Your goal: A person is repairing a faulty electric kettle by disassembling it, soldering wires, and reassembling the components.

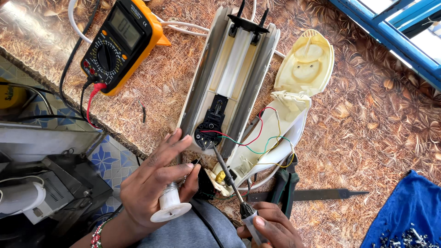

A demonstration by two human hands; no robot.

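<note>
Soldering iron [229, 177] | slim metal shaft | right hand [271, 227]; white solder spool [171, 205] | left hand [156, 183]

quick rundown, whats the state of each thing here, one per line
multimeter: switched on, display lit, leads plugged in
appliance body: opened up, insides and wires exposed
cream cover: taken off, lying inside up
soldering iron: held in right hand, tip at the black round part
solder spool: gripped in left hand
pliers: lying unused on the table
</note>
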